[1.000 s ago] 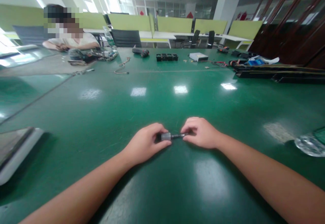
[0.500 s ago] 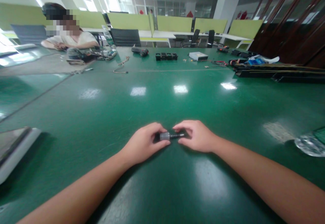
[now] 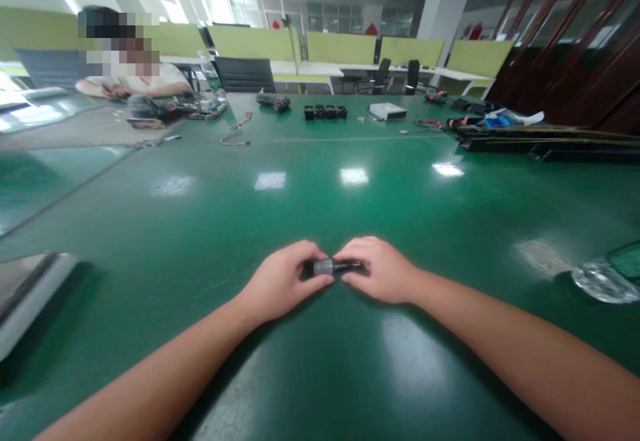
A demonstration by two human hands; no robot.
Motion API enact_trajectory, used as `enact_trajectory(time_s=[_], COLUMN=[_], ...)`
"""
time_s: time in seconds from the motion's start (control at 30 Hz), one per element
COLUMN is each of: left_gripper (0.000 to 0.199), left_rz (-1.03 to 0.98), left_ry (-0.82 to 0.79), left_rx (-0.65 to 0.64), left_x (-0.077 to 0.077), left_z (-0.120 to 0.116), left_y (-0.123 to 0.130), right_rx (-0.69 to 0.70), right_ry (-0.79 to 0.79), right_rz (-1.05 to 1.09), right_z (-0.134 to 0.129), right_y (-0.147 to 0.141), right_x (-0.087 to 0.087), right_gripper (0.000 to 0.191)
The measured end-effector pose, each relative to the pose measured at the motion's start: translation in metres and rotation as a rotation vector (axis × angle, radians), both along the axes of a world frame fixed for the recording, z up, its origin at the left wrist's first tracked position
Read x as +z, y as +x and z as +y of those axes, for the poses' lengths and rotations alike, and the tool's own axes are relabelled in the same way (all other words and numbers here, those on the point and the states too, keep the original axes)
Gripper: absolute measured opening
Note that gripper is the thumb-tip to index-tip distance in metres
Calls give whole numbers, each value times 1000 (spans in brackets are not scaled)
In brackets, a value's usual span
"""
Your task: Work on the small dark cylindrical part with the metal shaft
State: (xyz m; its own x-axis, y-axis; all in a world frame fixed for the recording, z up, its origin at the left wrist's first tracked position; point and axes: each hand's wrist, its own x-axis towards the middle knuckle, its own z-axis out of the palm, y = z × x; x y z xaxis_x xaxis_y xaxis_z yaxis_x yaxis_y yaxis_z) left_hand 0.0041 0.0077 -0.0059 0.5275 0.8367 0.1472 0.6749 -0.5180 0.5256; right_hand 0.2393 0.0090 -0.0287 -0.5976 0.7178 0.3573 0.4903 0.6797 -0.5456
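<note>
A small cylinder with a grey, part-clear barrel (image 3: 323, 267) lies level between my hands, just over the green tabletop. My left hand (image 3: 283, 274) is closed round its left end, thumb below and fingers above; that end is hidden in the palm. A black piece (image 3: 349, 265) extends from the barrel's right side. Around this black piece my right hand (image 3: 383, 269) curls its thumb and fingers, hiding its far end. The fingertips of both hands almost meet.
A flat white-edged object (image 3: 40, 301) lies at the left, a clear glass object (image 3: 607, 281) at the right. Across the table are black blocks (image 3: 325, 112), a white box (image 3: 388, 111), a cable (image 3: 235, 135), long black strips (image 3: 545, 141) and a seated person (image 3: 145, 81).
My right hand has moved slightly left, closer to my left hand, and its fingers have closed in. The thin dark rod between the hands now looks thicker and black. My left hand stays put.
</note>
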Motion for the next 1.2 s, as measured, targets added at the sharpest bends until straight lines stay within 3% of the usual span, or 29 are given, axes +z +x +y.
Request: enact_trajectory(time_s=[0.27, 1.2], left_gripper=[28, 25], left_rz=[12, 9], left_ry=[6, 1], left_rx=[-4, -17], left_x=[-2, 0], left_z=[0, -1], left_y=[0, -1], right_rx=[-12, -1], right_ry=[-31, -32], right_rz=[-12, 36], right_z=[2, 3], right_y=[0, 2], right_x=[2, 4], right_gripper=[14, 13])
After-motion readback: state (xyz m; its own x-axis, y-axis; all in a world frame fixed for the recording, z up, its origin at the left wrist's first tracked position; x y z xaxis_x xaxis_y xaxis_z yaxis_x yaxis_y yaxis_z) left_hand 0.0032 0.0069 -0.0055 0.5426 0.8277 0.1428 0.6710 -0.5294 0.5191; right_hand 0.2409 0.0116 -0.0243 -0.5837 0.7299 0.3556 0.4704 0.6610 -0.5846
